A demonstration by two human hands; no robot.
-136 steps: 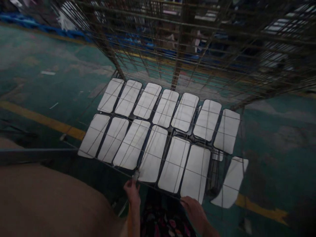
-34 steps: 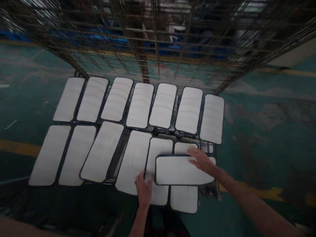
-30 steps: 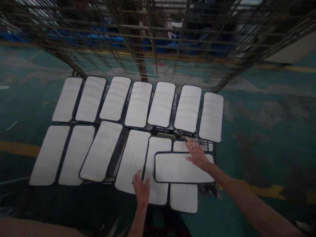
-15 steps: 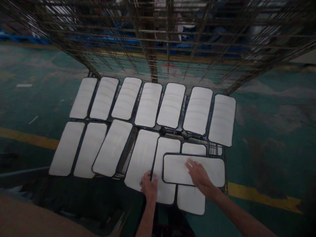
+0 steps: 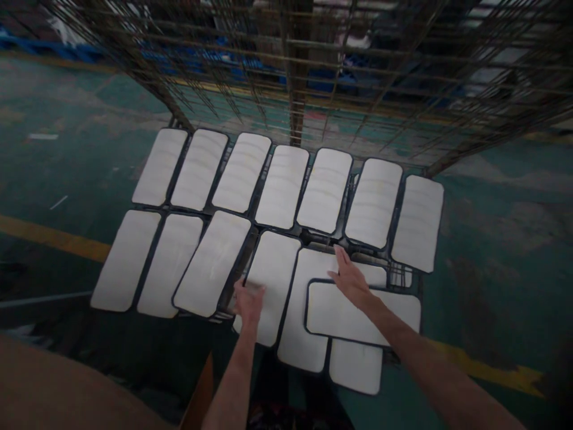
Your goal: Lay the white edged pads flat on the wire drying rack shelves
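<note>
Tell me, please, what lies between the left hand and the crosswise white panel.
The head view shows the lengthwise panel partly beneath the left hand, then the next panel to its right.

The person's left hand (image 5: 248, 304) and right hand (image 5: 351, 282) are bare, with slim fingers. The left arm (image 5: 234, 376) and the right arm (image 5: 418, 361) are thin and bare too, as far as they show. Low down, the clothes (image 5: 295, 417) are dark, with little reddish spots, but they are too dim to see well. The trousers (image 5: 274, 382) look very dark, almost black.
</note>
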